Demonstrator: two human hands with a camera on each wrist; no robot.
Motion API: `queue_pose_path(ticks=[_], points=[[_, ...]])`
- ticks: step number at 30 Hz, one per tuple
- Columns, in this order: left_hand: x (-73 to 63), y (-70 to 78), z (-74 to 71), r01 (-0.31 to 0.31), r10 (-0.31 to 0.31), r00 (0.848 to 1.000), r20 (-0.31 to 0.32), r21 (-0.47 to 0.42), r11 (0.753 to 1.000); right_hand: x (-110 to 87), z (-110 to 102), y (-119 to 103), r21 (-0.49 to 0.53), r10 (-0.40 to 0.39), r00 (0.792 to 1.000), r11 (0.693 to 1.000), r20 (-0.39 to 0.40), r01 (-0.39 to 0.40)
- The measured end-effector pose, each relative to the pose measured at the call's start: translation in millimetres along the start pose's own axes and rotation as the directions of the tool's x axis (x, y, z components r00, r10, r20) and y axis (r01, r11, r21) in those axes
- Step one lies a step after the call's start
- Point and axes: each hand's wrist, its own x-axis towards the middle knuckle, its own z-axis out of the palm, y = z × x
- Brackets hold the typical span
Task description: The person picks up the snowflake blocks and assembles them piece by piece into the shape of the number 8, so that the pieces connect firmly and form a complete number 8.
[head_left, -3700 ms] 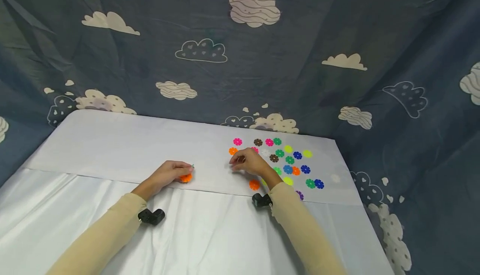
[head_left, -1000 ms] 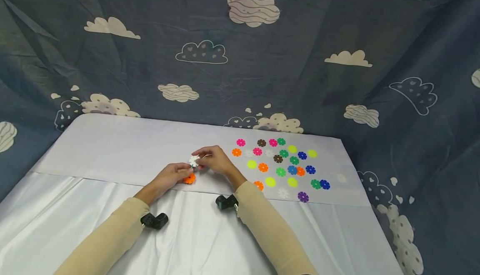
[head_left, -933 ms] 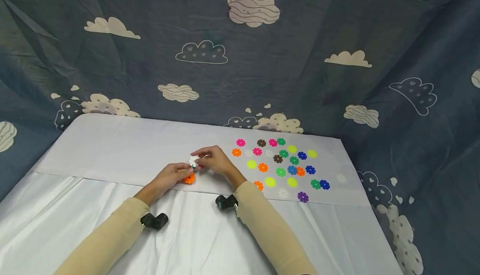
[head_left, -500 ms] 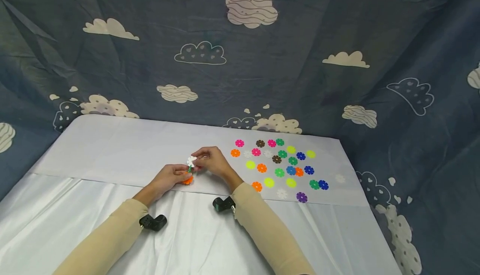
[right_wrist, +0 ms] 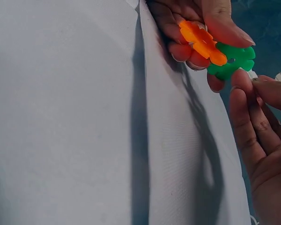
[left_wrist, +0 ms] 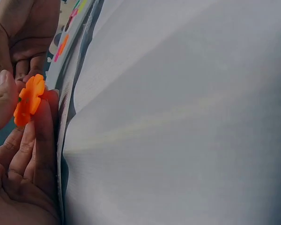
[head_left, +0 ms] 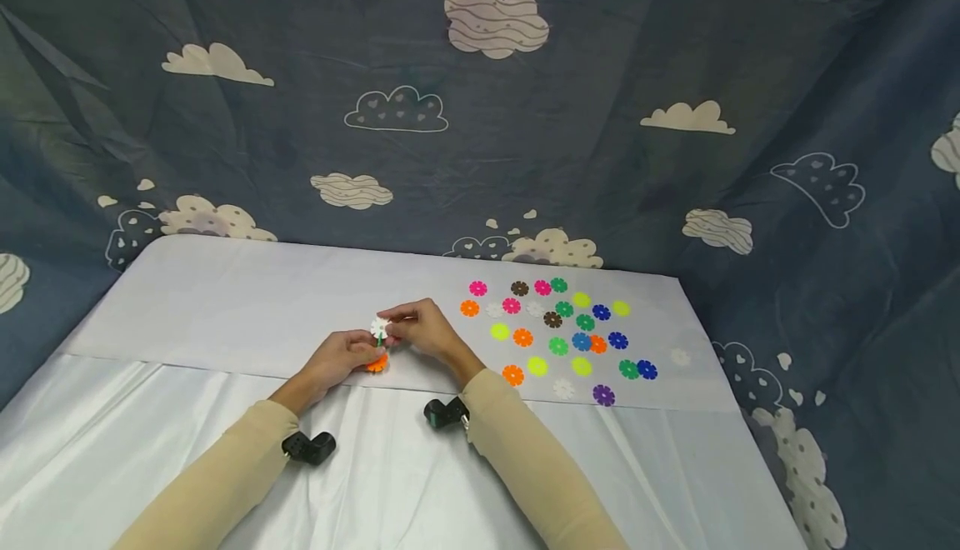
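Note:
In the head view my left hand (head_left: 333, 360) pinches an orange flower-shaped interlocking disc (head_left: 377, 364). A green disc (right_wrist: 234, 61) is slotted crosswise into the orange one, as the right wrist view shows. My right hand (head_left: 429, 332) holds a white disc (head_left: 379, 328) between thumb and fingers, right at the top edge of the green disc. Both hands meet left of the scattered discs, with fingertips close together. From the left wrist, the orange disc (left_wrist: 29, 100) shows face-on between thumb and fingers; there the green disc is mostly hidden.
Loose discs in several colours lie spread over the right part of the white-covered table (head_left: 247, 308), among them a purple disc (head_left: 603, 395) near the fold and a pink disc (head_left: 477, 288) at the back. A dark cloud-print curtain (head_left: 405, 42) hangs behind.
The right hand has come left from over the scattered discs, bringing a white disc to the left hand's joined pieces. In the last second both hands have shifted only slightly.

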Motion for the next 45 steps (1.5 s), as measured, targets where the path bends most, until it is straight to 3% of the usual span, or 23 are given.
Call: queue_pose_path(ticks=[6,15,22,30,34,39,45], points=[[0.5,-1.0,1.8,0.013,-0.012,1.0,-0.018,0.002,1.0,-1.5,-1.9,0.4,-0.06,-0.024,1.0,0.998,-0.013,0.023],[-1.1,0.9,0.8,0.016,-0.012,0.999,0.031,-0.138,0.99,-1.4,-4.1,0.7,-0.069,-0.043,0.999,0.997,-0.026,0.041],[2.1,2.1,4.2,0.074,-0.08,0.996,-0.033,-0.138,0.988,-2.3,-3.2,-2.2,-0.069,0.003,0.999,0.998,-0.049,-0.006],[1.9,4.0,5.9,0.062,-0.075,0.995,-0.059,-0.197,0.978,-6.2,-7.7,-3.0,-0.113,-0.01,1.0,0.994,-0.018,0.008],[0.5,4.8,8.0,0.077,-0.09,0.993,-0.077,-0.167,0.983,-15.3,-21.0,-1.9,-0.16,-0.019,1.0,0.987,-0.015,0.016],[0.7,6.5,7.3,0.081,-0.092,0.993,-0.081,-0.124,0.989,-36.4,-53.8,-1.1,-0.24,-0.004,1.0,0.971,-0.007,0.002],[2.1,5.2,8.0,0.075,-0.087,0.993,-0.075,-0.154,0.985,-70.8,-97.3,3.2,-0.416,0.091,0.995,0.904,-0.03,-0.096]])
